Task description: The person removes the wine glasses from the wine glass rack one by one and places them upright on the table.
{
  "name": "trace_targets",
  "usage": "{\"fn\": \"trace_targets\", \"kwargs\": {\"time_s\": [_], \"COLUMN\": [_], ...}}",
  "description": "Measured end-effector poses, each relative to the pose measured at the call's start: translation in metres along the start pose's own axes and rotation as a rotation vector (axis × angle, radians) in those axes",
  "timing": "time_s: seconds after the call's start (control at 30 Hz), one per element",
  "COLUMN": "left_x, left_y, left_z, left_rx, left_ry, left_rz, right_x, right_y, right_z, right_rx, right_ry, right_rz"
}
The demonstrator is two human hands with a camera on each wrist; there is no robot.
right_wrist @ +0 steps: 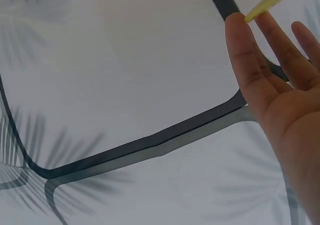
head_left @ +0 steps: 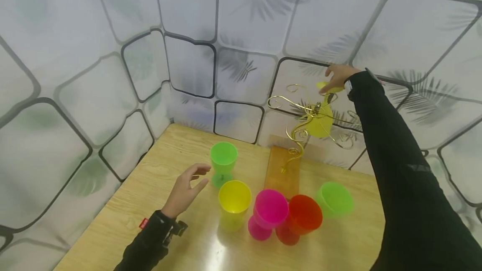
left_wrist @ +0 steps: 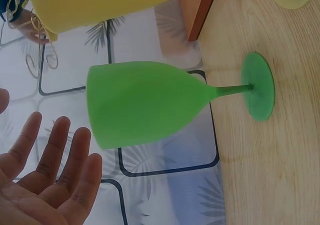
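In the head view my right hand (head_left: 340,77) pinches the foot of an upside-down yellow goblet (head_left: 320,123) among the curled arms of a gold wire glass rack (head_left: 301,149). The right wrist view shows thumb and finger on the thin yellow edge (right_wrist: 272,1). Whether the goblet rests on the rack's arms, I cannot tell. My left hand (head_left: 185,188) is beside an upright green goblet (head_left: 224,154), fingers spread and holding nothing. The left wrist view has that green goblet (left_wrist: 150,102) a little apart from the fingertips (left_wrist: 91,165).
An upright yellow goblet (head_left: 234,199), a magenta goblet (head_left: 270,209) and a red goblet (head_left: 306,214) stand in front of the rack's wooden base (head_left: 278,168). Another green goblet (head_left: 334,200) is at the right. Patterned wall covering (head_left: 241,70) closes off the table's (head_left: 180,145) back and left.
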State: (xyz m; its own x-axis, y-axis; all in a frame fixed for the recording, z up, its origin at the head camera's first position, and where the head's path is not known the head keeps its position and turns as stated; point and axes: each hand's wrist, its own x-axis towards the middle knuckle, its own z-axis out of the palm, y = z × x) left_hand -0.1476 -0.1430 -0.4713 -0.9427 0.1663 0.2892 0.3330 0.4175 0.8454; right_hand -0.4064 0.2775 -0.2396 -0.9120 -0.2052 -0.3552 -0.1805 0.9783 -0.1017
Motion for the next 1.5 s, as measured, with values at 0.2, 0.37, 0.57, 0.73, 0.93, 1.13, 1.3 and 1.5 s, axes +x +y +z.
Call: {"fn": "trace_targets", "kwargs": {"time_s": [0.2, 0.37, 0.57, 0.73, 0.93, 1.13, 1.3, 1.5], "left_x": [-0.001, 0.000, 0.004, 0.006, 0.003, -0.001, -0.002, -0.002], "left_y": [0.001, 0.005, 0.007, 0.009, 0.010, 0.006, 0.003, 0.003], "left_z": [0.006, 0.011, 0.014, 0.013, 0.011, 0.009, 0.007, 0.004], "left_rx": [0.001, -0.006, -0.008, -0.014, 0.001, 0.008, 0.010, 0.009], "left_ry": [-0.007, -0.016, -0.013, -0.017, -0.011, 0.004, 0.001, 0.003], "left_rz": [-0.006, -0.018, 0.007, 0.013, 0.019, 0.015, 0.004, 0.000], "right_x": [-0.017, -0.032, -0.038, -0.028, -0.017, -0.009, -0.009, -0.012], "right_y": [0.013, 0.020, 0.017, 0.009, 0.000, 0.008, 0.019, 0.036], "right_z": [0.003, 0.004, -0.006, -0.014, -0.012, -0.005, -0.002, -0.004], "right_rx": [-0.017, -0.040, 0.064, 0.088, 0.067, 0.054, 0.054, 0.037], "right_ry": [0.023, 0.018, -0.075, -0.107, -0.072, -0.007, 0.034, 0.043], "right_rz": [0.012, 0.002, -0.048, -0.089, -0.109, -0.086, -0.064, -0.019]}}
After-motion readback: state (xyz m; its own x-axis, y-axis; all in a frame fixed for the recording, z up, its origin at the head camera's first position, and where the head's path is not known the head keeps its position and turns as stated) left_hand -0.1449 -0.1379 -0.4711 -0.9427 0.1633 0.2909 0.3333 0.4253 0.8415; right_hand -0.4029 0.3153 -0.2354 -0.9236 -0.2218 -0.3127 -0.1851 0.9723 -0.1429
